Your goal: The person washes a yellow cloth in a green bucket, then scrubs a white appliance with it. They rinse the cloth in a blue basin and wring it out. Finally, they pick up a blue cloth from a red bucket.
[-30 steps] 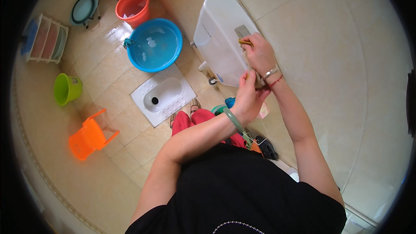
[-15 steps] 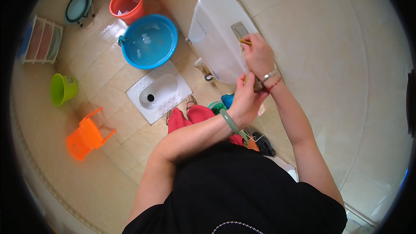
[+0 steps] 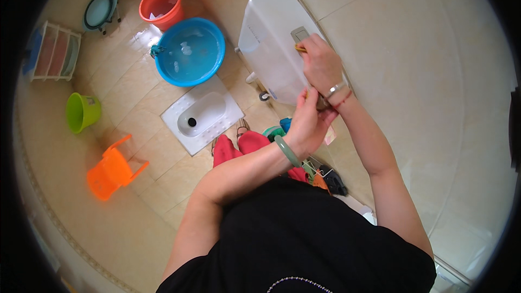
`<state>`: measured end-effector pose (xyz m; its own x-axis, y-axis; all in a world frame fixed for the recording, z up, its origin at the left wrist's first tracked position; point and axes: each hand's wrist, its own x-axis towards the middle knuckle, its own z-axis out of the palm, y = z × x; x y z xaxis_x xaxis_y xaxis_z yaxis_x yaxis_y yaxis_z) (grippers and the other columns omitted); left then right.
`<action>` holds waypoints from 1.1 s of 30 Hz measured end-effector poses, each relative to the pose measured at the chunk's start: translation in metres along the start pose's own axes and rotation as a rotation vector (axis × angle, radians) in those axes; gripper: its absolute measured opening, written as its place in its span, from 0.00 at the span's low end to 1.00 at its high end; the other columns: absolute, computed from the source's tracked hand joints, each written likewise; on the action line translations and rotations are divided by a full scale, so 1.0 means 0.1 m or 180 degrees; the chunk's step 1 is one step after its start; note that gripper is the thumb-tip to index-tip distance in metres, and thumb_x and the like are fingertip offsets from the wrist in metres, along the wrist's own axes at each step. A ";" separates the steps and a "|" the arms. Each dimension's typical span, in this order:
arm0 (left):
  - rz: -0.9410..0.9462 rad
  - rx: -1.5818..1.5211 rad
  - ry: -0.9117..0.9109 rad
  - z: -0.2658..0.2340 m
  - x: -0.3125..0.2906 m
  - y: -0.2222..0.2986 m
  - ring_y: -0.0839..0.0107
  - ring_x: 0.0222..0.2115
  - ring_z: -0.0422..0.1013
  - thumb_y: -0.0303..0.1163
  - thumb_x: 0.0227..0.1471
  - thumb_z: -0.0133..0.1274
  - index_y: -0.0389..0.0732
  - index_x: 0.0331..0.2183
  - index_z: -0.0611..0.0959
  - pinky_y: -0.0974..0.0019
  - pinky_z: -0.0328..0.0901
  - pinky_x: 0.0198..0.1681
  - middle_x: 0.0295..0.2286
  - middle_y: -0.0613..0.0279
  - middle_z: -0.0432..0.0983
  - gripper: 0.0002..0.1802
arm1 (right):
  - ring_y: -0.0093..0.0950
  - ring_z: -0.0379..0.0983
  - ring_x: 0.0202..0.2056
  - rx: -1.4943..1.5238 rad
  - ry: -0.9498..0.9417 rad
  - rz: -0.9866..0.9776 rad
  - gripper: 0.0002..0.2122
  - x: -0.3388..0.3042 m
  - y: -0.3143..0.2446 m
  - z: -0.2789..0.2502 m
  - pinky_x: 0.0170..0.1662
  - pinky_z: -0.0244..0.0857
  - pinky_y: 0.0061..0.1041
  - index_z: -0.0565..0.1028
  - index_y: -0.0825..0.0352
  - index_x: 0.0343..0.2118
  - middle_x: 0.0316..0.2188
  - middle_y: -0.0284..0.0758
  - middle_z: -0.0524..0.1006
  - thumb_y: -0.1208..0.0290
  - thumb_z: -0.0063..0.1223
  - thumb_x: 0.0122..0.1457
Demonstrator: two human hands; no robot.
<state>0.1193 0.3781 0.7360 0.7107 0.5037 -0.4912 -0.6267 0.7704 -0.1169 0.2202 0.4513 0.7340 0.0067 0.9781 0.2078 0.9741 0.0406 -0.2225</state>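
Gripping a yellowish-brown cloth, the right hand and left hand have fingers closed beside a white cistern; a blue basin sits farther left.

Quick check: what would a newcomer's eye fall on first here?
Probably the bright orange chair at left, then the blue basin of water beside the squat toilet. Next, the left hand and right hand close together at the white cistern, the right pinching a yellowish item.

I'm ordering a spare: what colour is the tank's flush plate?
The flush plate is grey, best seen in the head view.
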 end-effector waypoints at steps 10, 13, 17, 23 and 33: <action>0.0318 -0.0253 -0.0061 0.46 0.37 0.11 0.61 0.46 0.66 0.29 0.61 0.38 0.46 0.55 0.57 0.57 0.62 0.54 0.47 0.56 0.64 0.21 | 0.34 0.70 0.37 0.0380 -0.0256 -0.0357 0.05 0.73 0.37 -0.02 0.39 0.66 0.31 0.77 0.61 0.29 0.31 0.32 0.74 0.75 0.49 0.50; 0.0479 -0.0510 -0.0118 0.41 0.44 0.04 0.61 0.46 0.66 0.28 0.61 0.36 0.46 0.54 0.57 0.58 0.63 0.52 0.46 0.56 0.65 0.19 | 0.34 0.69 0.35 0.0512 -0.0129 -0.1135 0.08 0.69 0.36 0.04 0.39 0.67 0.31 0.76 0.61 0.28 0.30 0.30 0.74 0.81 0.47 0.48; 0.0434 -0.0600 -0.0227 0.35 0.49 0.01 0.63 0.45 0.66 0.26 0.61 0.37 0.46 0.53 0.58 0.59 0.65 0.50 0.45 0.55 0.65 0.19 | 0.34 0.68 0.36 0.0136 -0.0428 -0.1030 0.09 0.65 0.41 0.06 0.39 0.67 0.30 0.76 0.60 0.29 0.31 0.29 0.73 0.81 0.47 0.46; 0.0261 -0.0574 -0.0047 0.34 0.57 -0.01 0.64 0.44 0.66 0.26 0.60 0.36 0.48 0.53 0.58 0.59 0.65 0.49 0.46 0.57 0.65 0.19 | 0.35 0.68 0.36 -0.0195 -0.0140 -0.0573 0.07 0.55 0.41 0.02 0.39 0.65 0.32 0.74 0.64 0.28 0.31 0.33 0.73 0.80 0.44 0.49; -0.0608 0.0156 0.0113 0.16 0.14 -0.27 0.65 0.42 0.69 0.29 0.60 0.38 0.49 0.50 0.60 0.57 0.64 0.51 0.43 0.60 0.67 0.16 | 0.40 0.70 0.36 0.0840 -0.0194 0.0592 0.07 -0.14 0.48 -0.28 0.38 0.66 0.35 0.73 0.65 0.35 0.32 0.39 0.72 0.76 0.47 0.53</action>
<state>0.1517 0.3708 0.7462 0.8029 0.3331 -0.4944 -0.4646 0.8692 -0.1690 0.2735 0.4339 0.7469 0.1577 0.9838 0.0850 0.8652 -0.0962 -0.4921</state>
